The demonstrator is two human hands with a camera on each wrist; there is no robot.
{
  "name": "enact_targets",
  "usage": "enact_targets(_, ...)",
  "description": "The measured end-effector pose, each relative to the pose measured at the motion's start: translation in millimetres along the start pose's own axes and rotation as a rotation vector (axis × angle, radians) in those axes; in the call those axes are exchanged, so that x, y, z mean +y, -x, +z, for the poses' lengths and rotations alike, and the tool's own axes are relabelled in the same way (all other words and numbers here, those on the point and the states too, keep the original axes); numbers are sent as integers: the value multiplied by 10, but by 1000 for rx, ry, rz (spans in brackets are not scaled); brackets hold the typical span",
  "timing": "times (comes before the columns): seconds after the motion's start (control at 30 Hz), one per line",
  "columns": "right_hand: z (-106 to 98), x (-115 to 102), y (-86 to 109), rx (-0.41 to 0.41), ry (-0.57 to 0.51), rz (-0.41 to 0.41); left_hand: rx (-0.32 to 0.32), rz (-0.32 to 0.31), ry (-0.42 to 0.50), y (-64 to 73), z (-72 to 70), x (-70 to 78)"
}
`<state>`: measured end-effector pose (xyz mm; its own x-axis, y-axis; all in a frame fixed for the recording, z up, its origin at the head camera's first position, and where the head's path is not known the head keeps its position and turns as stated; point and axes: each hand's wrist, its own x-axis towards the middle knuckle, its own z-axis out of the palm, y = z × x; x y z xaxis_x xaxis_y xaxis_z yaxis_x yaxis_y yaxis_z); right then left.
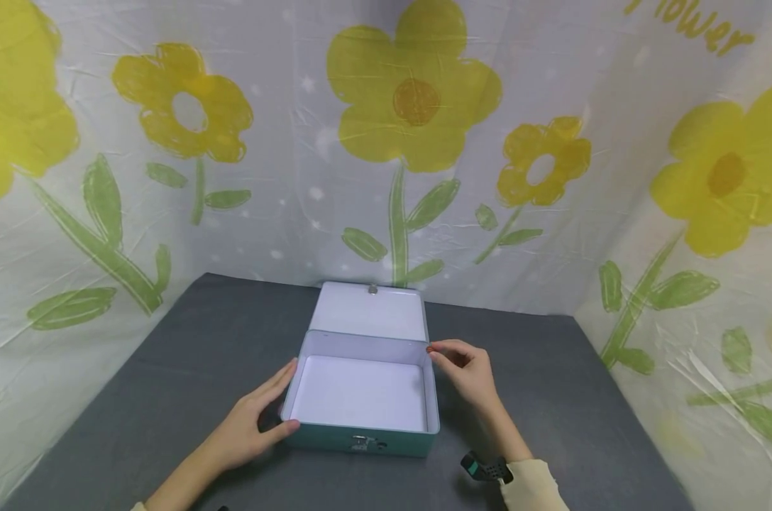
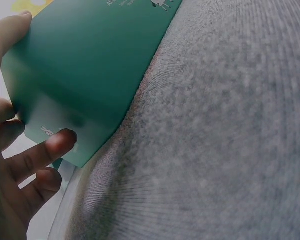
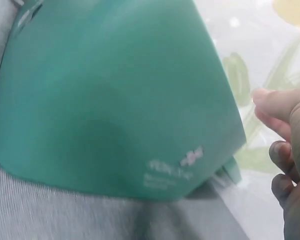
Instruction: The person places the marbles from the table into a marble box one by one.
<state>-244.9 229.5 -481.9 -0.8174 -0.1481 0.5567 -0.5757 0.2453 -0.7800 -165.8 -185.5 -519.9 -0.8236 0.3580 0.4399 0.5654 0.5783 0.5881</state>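
A green metal box (image 1: 360,438) with a white inside sits on the table, its lid (image 1: 372,312) swung back at the hinge; nothing shows on its white floor. Along the box's left side lies my left hand (image 1: 248,429), thumb at the front left corner and fingers spread against the wall. The left wrist view shows those fingertips touching the green side (image 2: 85,65). Over the back right corner, my right hand (image 1: 469,372) pinches a small red thing (image 1: 430,349) between thumb and index finger; its kind is too small to make out. The right wrist view shows the green outer wall (image 3: 105,100) beside that hand.
The box stands on a dark grey cloth-covered table (image 1: 526,397). A white curtain (image 1: 284,199) with printed yellow flowers hangs behind and at both sides. A metal latch (image 1: 363,443) is on the box front, with its catch (image 1: 372,289) on the lid's far edge.
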Motion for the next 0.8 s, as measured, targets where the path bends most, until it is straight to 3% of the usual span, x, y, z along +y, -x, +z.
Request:
enact_targets(0.4,286,-195,-180,-52,11,-4,-9,-17,28,6,12,-25)
enact_targets(0.63,462,-283,-244,-96,-18,16,9,15,43,-3,23,-32)
enact_targets(0.8,565,-312,-256,-151,34,51,0,7,83,1,24,-29)
